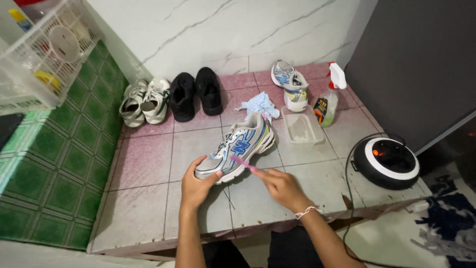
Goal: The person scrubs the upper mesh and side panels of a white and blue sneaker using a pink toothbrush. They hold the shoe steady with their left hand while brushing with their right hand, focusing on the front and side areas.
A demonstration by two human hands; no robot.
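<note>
Sneaker, grey-blue, lay on side near middle of tiled ledge, sole facing near edge. Likely light; mesh upper soft, sole stiff: toe end and sole looked best grips. Left hand clamped toe, fingers curled round it. Right hand pinched pink brush against sole. Cloth, tub, spray bottle farther right.

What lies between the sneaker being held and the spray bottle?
In the head view, a clear plastic tray sits between the held sneaker and the spray bottle.
</note>
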